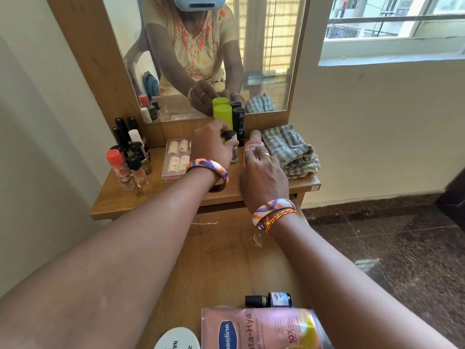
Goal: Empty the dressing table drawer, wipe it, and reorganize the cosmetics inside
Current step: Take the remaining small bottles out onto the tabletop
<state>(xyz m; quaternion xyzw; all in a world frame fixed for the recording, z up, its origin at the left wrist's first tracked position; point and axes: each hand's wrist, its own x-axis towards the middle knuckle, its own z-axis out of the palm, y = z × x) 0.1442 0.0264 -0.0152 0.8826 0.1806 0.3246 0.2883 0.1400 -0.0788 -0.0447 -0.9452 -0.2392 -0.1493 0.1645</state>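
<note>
Cosmetics stand all over the worktop under the mirror, so the emptying step looks to be in hand. Next, I think, each bottle must be set down upright near the back edge. A pink pouch lies low in front, near the drawer. The left hand curls around a small black-capped bottle. The right hand holds a pink bottle beside the checked cloth.

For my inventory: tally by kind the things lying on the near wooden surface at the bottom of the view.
Small dark glass nail-polish bottle with black cap: 1
Pink plastic Vaseline pouch: 1
Round white tin: 1
Total: 3
</note>
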